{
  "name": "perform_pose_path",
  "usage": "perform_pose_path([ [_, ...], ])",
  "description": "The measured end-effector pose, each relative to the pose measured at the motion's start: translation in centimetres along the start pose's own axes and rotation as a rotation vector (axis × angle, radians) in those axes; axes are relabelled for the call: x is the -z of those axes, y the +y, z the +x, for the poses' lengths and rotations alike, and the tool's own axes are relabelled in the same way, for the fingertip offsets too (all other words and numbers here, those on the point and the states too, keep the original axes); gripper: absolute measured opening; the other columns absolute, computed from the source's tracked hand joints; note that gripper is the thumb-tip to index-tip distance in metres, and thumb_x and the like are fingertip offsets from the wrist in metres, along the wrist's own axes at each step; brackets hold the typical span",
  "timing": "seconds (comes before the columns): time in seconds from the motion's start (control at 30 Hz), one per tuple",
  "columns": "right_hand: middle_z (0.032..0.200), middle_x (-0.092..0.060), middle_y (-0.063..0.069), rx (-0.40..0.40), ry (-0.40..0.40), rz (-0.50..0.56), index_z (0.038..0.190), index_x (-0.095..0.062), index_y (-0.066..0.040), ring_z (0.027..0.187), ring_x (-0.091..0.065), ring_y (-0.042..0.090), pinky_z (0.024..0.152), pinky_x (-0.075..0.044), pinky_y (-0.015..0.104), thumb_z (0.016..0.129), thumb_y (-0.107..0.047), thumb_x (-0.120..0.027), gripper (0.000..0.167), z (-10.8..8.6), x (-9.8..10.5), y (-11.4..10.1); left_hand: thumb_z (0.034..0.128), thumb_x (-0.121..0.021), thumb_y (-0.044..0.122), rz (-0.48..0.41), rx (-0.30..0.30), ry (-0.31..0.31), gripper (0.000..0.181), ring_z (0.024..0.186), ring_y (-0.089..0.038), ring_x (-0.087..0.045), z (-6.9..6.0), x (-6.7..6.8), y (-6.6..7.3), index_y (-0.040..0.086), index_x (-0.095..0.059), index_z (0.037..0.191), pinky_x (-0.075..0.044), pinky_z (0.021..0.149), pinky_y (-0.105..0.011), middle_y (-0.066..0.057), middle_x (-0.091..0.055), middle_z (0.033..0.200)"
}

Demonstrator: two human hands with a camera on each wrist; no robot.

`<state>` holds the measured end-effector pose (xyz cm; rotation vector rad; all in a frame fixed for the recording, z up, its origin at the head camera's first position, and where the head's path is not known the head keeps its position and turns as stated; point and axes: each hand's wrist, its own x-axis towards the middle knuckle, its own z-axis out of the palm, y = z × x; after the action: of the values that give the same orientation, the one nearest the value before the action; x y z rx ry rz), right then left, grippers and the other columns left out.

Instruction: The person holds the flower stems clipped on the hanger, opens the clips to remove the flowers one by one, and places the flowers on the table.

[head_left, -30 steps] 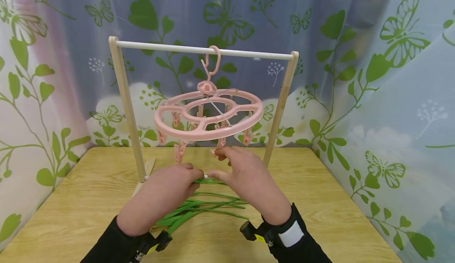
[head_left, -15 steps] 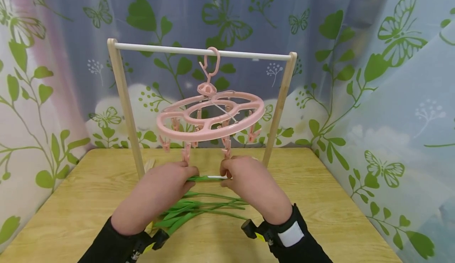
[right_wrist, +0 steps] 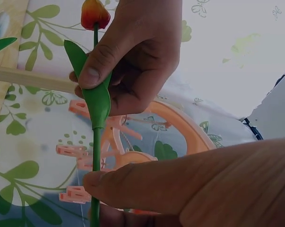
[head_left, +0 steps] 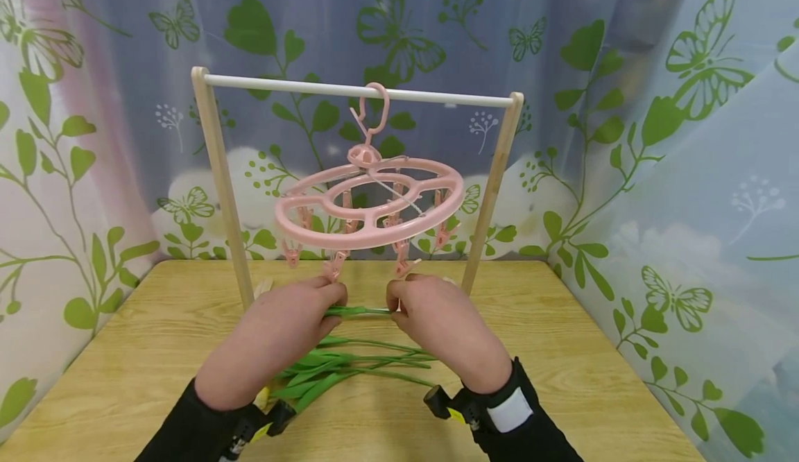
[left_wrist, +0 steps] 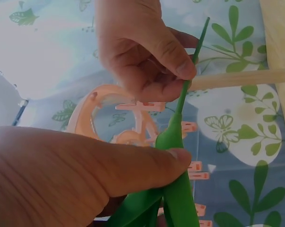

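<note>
An artificial tulip [head_left: 357,311] with an orange-red bloom [right_wrist: 95,15] and green leaves lies level between my two hands, under a pink round clip hanger [head_left: 368,236]. My left hand [head_left: 281,327] pinches it at the leaves [right_wrist: 99,106], thumb on top. My right hand [head_left: 443,327] pinches the thin stem [left_wrist: 184,97] between thumb and fingers. Just above the left fingers hangs a pink clip [head_left: 335,265]. Another clip [head_left: 403,261] hangs close above the right hand. In the head view the left hand hides the bloom.
A wooden rack with a white rod [head_left: 281,84] carries the hanger by its hook [head_left: 377,112]. Several more tulips [head_left: 349,365] lie on the wooden table [head_left: 543,351] in front of the hands. Patterned curtains [head_left: 624,170] stand behind and at the sides.
My right hand has come away from the hanging clip, moved slightly right and down, and pinches the stem. The left hand has shifted slightly left. The hanger and its clips have swung a little.
</note>
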<state>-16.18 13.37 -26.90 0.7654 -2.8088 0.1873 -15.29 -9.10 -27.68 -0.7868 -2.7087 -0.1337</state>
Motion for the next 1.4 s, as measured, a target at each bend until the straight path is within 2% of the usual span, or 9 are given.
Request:
perform_pose_path([
  [0.23, 0.080, -0.060, -0.010, 0.004, -0.037, -0.045, 0.090, -0.067, -0.026, 0.063, -0.052, 0.007, 0.055, -0.044, 0.026, 0.092, -0.024, -0.072, 0.005, 0.0, -0.4, -0.2, 0.0842, -0.080, 0.026, 0.074, -0.014, -0.001, 0.017, 0.074, -0.011, -0.061, 0.4, -0.3, 0.5, 0.023, -0.071, 0.097, -0.050, 0.061, -0.027, 0.005, -0.064, 0.094],
  [0.33, 0.078, -0.061, -0.010, 0.020, -0.047, -0.061, 0.091, -0.067, -0.025, 0.061, -0.051, 0.006, 0.054, -0.043, 0.025, 0.092, -0.024, -0.074, 0.007, 0.1, -0.4, -0.3, 0.0832, -0.081, 0.027, 0.099, -0.020, 0.013, 0.018, 0.078, -0.014, -0.064, 0.4, -0.4, 0.6, 0.021, -0.072, 0.097, -0.053, 0.064, -0.030, 0.004, -0.067, 0.095],
  [0.43, 0.077, -0.060, -0.010, 0.050, -0.048, -0.078, 0.094, -0.066, -0.023, 0.058, -0.050, 0.005, 0.052, -0.042, 0.023, 0.091, -0.025, -0.074, 0.009, 0.1, -0.6, -0.4, 0.0826, -0.082, 0.026, 0.128, -0.025, 0.034, 0.018, 0.079, -0.014, -0.065, 0.4, -0.6, 0.6, 0.023, -0.073, 0.098, -0.053, 0.061, -0.029, 0.004, -0.068, 0.095],
  [0.6, 0.078, -0.058, -0.007, 0.077, -0.052, -0.108, 0.097, -0.066, -0.020, 0.060, -0.051, 0.006, 0.050, -0.042, 0.022, 0.093, -0.020, -0.072, 0.008, 0.2, -1.1, -0.6, 0.0820, -0.083, 0.019, 0.175, -0.048, 0.063, 0.023, 0.069, -0.011, -0.061, 0.4, -0.8, 0.7, 0.027, -0.073, 0.101, -0.045, 0.051, -0.025, 0.005, -0.069, 0.095],
  [0.77, 0.080, -0.059, -0.003, 0.108, -0.048, -0.208, 0.107, -0.068, -0.016, 0.060, -0.052, 0.008, 0.046, -0.039, 0.023, 0.094, -0.012, -0.069, 0.014, 0.3, -1.9, -0.8, 0.0860, -0.078, 0.014, 0.278, -0.059, 0.036, 0.023, 0.058, -0.011, -0.050, 0.4, -1.1, 0.8, 0.028, -0.072, 0.103, -0.039, 0.045, -0.027, 0.003, -0.064, 0.087],
  [0.93, 0.081, -0.060, -0.002, 0.161, -0.019, -0.294, 0.115, -0.069, -0.013, 0.057, -0.050, 0.008, 0.043, -0.036, 0.022, 0.095, -0.013, -0.067, 0.020, 0.2, -2.6, -1.0, 0.0863, -0.078, 0.013, 0.339, -0.061, 0.024, 0.025, 0.062, -0.014, -0.053, 0.3, -1.1, 1.0, 0.026, -0.072, 0.107, -0.041, 0.043, -0.029, 0.000, -0.066, 0.095],
  [1.1, 0.085, -0.061, 0.000, 0.119, -0.014, -0.289, 0.118, -0.068, -0.013, 0.061, -0.053, 0.013, 0.045, -0.040, 0.024, 0.096, -0.013, -0.066, 0.022, 0.3, -2.8, -1.2, 0.0868, -0.078, 0.014, 0.335, -0.083, 0.068, 0.024, 0.066, -0.015, -0.056, 0.1, -1.0, 0.9, 0.024, -0.073, 0.108, -0.042, 0.045, -0.029, -0.001, -0.068, 0.101],
  [1.23, 0.087, -0.062, 0.000, 0.072, 0.017, -0.293, 0.117, -0.067, -0.014, 0.066, -0.055, 0.017, 0.048, -0.043, 0.026, 0.096, -0.013, -0.066, 0.021, 0.4, -2.9, -1.3, 0.0887, -0.076, 0.016, 0.342, -0.096, 0.091, 0.021, 0.063, -0.014, -0.054, 0.2, -1.0, 0.8, 0.024, -0.073, 0.108, -0.039, 0.044, -0.028, 0.000, -0.067, 0.095],
  [1.4, 0.082, -0.060, -0.001, 0.091, 0.049, -0.314, 0.113, -0.069, -0.016, 0.061, -0.051, 0.015, 0.044, -0.039, 0.026, 0.096, -0.013, -0.065, 0.017, 0.3, -3.2, -1.3, 0.0885, -0.076, 0.015, 0.378, -0.128, 0.111, 0.013, 0.053, -0.011, -0.040, 0.3, -1.5, 0.7, 0.025, -0.073, 0.096, -0.030, 0.042, -0.027, 0.002, -0.059, 0.080],
])
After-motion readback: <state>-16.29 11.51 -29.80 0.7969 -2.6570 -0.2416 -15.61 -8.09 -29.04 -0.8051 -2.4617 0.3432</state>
